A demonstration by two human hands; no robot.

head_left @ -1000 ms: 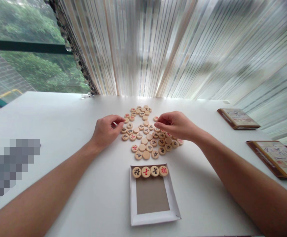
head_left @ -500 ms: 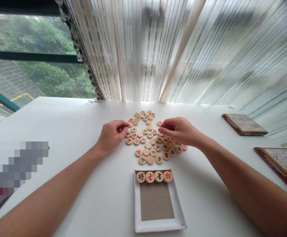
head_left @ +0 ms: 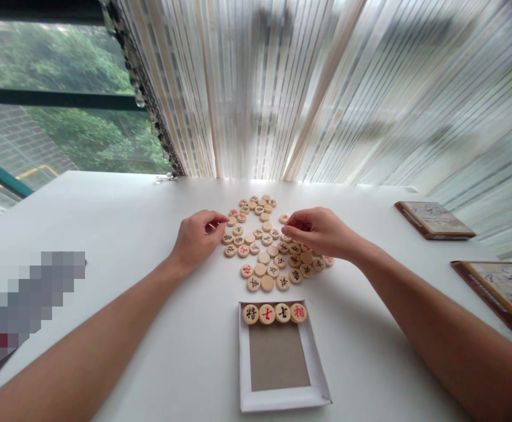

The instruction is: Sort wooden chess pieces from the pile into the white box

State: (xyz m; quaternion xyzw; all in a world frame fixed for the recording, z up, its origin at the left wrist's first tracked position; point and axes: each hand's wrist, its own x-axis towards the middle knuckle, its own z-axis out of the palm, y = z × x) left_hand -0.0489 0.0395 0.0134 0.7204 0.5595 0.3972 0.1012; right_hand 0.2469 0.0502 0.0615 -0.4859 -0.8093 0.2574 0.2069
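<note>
Many round wooden Chinese chess pieces lie loosely scattered on the white table, some showing red or black characters, others blank. At their left edge is my left hand, fingers bent, thumb and index tips slightly apart beside a blank piece. My right hand hovers over the right side of the spread, loosely curled, its tips near a red-marked piece and hiding some others. Nothing shows in either hand. Nearer to me, an open white box holds a row of several pieces along its far end.
Two flat brown boxes with pictured lids lie on the table at the right. A blurred-out dark-edged object is at the left. Striped curtains and a window stand behind the table.
My left hand has shifted slightly left and away from me, with its fingertips a little more off the pieces. My right hand has hardly moved. The pieces lie as before.
</note>
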